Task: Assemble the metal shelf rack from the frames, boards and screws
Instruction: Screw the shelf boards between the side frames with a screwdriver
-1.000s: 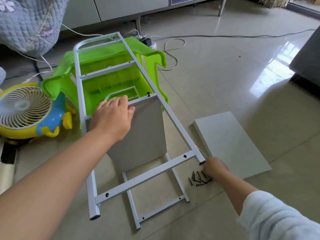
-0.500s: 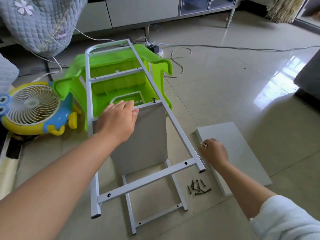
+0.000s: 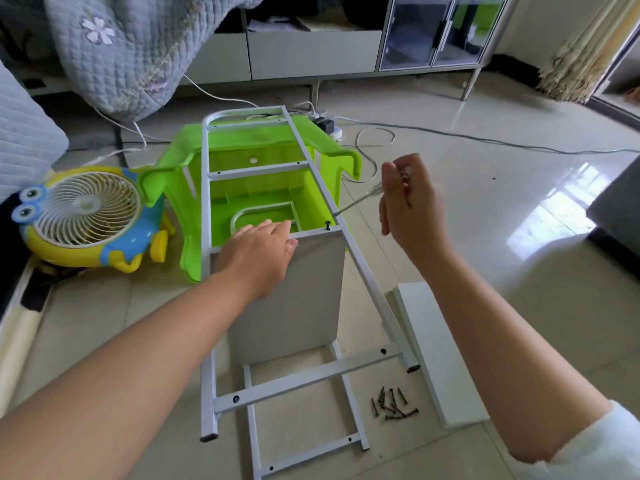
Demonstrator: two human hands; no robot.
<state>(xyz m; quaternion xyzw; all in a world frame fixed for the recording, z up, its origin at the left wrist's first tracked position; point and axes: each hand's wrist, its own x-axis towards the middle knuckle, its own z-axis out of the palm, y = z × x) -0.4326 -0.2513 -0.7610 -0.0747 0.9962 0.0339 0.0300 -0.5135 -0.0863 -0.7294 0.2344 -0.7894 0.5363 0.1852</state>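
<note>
A white metal ladder frame (image 3: 360,268) leans with its far end on an overturned green plastic stool (image 3: 256,199). A second white frame (image 3: 252,417) lies on the floor under it. A grey board (image 3: 301,299) stands on edge between them, with a dark screw (image 3: 327,224) sticking up at its top right corner. My left hand (image 3: 258,256) lies flat on the board's top edge. My right hand (image 3: 410,209), raised to the right of the frame, grips a screwdriver (image 3: 360,200) whose tip points at the rail near the screw.
Several loose dark screws (image 3: 393,405) lie on the tiled floor by the frame's foot. A second grey board (image 3: 436,351) lies flat to the right. A yellow and blue toy fan (image 3: 86,220) sits at left. Cables and a power strip (image 3: 327,126) run behind the stool.
My right hand rose from the floor by the loose board to beside the upper rail, now holding a screwdriver. The left hand stayed on the board. The view tilted up.
</note>
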